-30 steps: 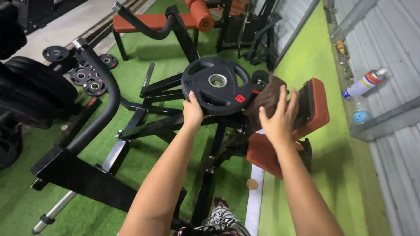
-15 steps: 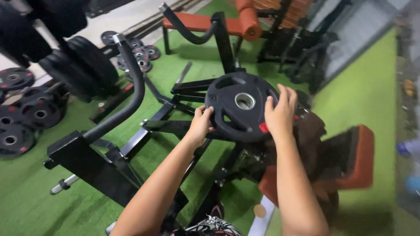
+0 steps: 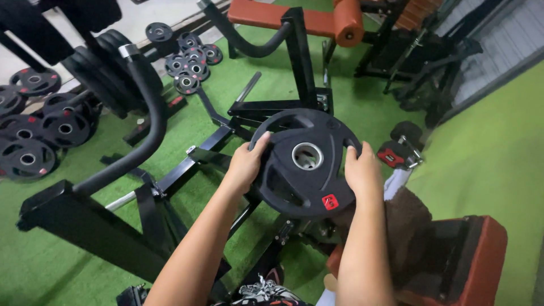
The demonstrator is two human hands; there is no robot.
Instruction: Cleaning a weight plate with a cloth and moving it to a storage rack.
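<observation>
You have the black weight plate (image 3: 306, 164) gripped in both hands, held up in front of you over the black steel frame of the gym machine (image 3: 238, 122). Your left hand (image 3: 245, 164) is closed on the plate's left rim, thumb lying over the front face beside a grip slot. Your right hand (image 3: 362, 173) is clamped on the right rim, fingers wrapped behind and out of sight. The plate faces you, tilted a little, with its steel-lined centre hole (image 3: 307, 156) clear to see and a small red label (image 3: 330, 201) at the lower right.

By the look of it, this is the carrying stage: the plate hangs free of any peg or rack. Keep both grips firm and the face square; a plate like this is heavy and will want to swing if one hand eases.

No bin or box shows. The nearest storage is the floor itself: loose small plates (image 3: 190, 62) lie on the green turf (image 3: 68, 243) toward the far left, with larger ones (image 3: 34, 136) along the left edge. A brown cloth (image 3: 405, 218) lies draped over the red padded seat (image 3: 481, 255) at your lower right.
</observation>
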